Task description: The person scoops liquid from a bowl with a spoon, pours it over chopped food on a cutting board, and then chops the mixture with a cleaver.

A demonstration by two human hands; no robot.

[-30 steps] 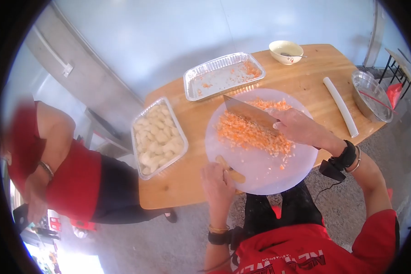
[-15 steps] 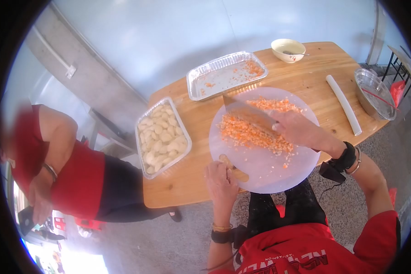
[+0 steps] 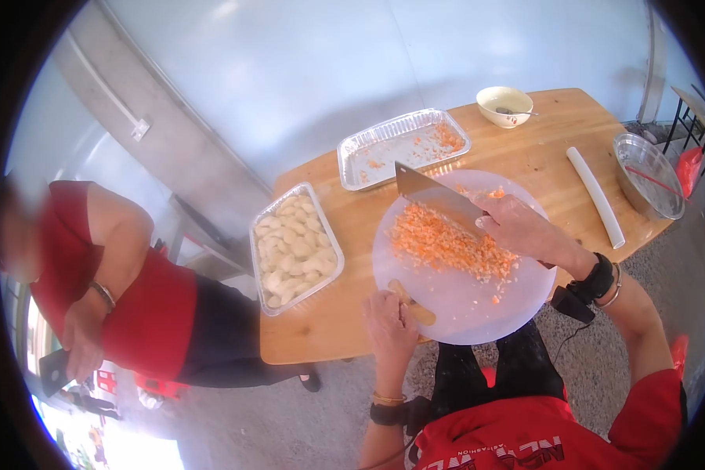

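The left hand [image 3: 390,323] is curled closed around the near-left handle of a round, translucent white plastic cutting board [image 3: 470,313], beside its long slot. The board lies flat, its near edge jutting past the pale wooden table [image 3: 321,333]. The right hand [image 3: 517,229], above the board's right half, is closed on a broad steel cleaver [image 3: 440,200], its blade slanting away to the left, the far corner reaching past the board's rim. Against the blade's near side spreads a heap of finely chopped orange and whitish bits [image 3: 450,244]; a few more lie beyond it. To the left, a rectangular silver foil tray [image 3: 258,266] holds pale, rounded pieces [image 3: 290,249]. On the right lie a slim white rod [image 3: 595,197] and a round metal basin [image 3: 633,186] with a thin red stick [image 3: 654,180] across it. Beyond the board, a second foil tray [image 3: 380,153] carries orange scraps; a cream bowl [image 3: 497,119] with a spoon [image 3: 511,112] stands farther right.
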